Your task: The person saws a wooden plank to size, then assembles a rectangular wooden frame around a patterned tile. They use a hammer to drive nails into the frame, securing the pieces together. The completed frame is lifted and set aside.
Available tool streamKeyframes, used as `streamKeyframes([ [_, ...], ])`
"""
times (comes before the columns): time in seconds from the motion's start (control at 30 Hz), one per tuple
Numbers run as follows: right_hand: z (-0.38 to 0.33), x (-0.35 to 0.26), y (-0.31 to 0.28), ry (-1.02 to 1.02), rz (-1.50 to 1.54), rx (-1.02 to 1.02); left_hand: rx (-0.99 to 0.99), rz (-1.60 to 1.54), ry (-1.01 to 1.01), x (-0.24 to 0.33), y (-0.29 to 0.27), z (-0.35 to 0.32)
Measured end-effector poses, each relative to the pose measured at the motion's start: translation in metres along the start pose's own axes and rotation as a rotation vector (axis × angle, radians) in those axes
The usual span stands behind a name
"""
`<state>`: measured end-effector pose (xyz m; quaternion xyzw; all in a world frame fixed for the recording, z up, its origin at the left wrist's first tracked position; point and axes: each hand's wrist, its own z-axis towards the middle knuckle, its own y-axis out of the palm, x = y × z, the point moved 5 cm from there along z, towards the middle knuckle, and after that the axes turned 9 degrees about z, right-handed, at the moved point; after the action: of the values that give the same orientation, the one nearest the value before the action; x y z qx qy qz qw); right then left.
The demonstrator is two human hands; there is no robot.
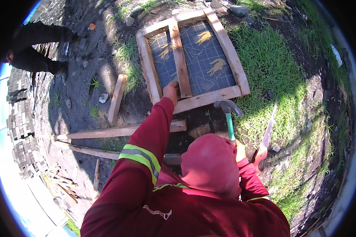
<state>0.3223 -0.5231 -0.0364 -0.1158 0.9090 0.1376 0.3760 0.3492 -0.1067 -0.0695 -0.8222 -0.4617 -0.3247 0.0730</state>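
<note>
A rectangular wooden frame (241, 75) of rough planks lies over a dark printed panel (194, 55) with yellow markings. A wooden crossbar (178, 59) runs down inside it. My left hand (171, 92) is closed at the near end of that crossbar, its fingertips partly hidden against the wood. My right hand (240, 150) grips the green handle of a claw hammer (230, 124). The hammer's metal head is up beside the frame's near right corner. A rounded bulge of faded red cloth (211, 164) covers part of the ground between my arms.
Right of the hammer lies a handsaw (267, 132) with a red handle. Long timbers (118, 131) and a short wood block (117, 98) rest at left. A person's dark-clothed legs (39, 51) stand upper left, near stacked grey blocks (21, 122). Stones and grass surround the frame.
</note>
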Motion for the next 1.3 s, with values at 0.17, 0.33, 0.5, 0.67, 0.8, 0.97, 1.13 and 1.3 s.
streamKeyframes([
  [0.17,0.001,0.0,0.003,-0.034,-0.104,-0.026,0.031,0.665,0.157,0.033,0.03,-0.021],
  [0.33,-0.001,-0.007,0.007,-0.034,-0.042,-0.062,0.263,1.281,0.166,0.041,0.05,-0.032],
  [0.5,-0.003,-0.013,0.007,-0.067,-0.158,-0.069,0.048,0.823,0.196,0.034,0.025,-0.016],
  [0.67,-0.002,-0.008,0.006,-0.028,-0.074,-0.09,-0.399,0.115,-0.043,0.038,0.008,-0.035],
  [0.8,-0.001,-0.008,0.008,-0.009,0.004,-0.112,-0.446,0.15,0.02,0.052,0.023,-0.046],
  [0.97,-0.003,-0.012,0.008,0.04,0.002,-0.077,-0.24,0.363,-0.088,0.031,0.049,-0.026],
  [1.13,-0.007,-0.015,0.008,0.038,0.035,-0.078,-0.018,0.651,-0.02,0.021,0.046,-0.007],
  [1.3,-0.007,-0.03,0.008,0.008,-0.167,-0.002,0.077,1.044,0.243,0.017,0.036,-0.014],
])
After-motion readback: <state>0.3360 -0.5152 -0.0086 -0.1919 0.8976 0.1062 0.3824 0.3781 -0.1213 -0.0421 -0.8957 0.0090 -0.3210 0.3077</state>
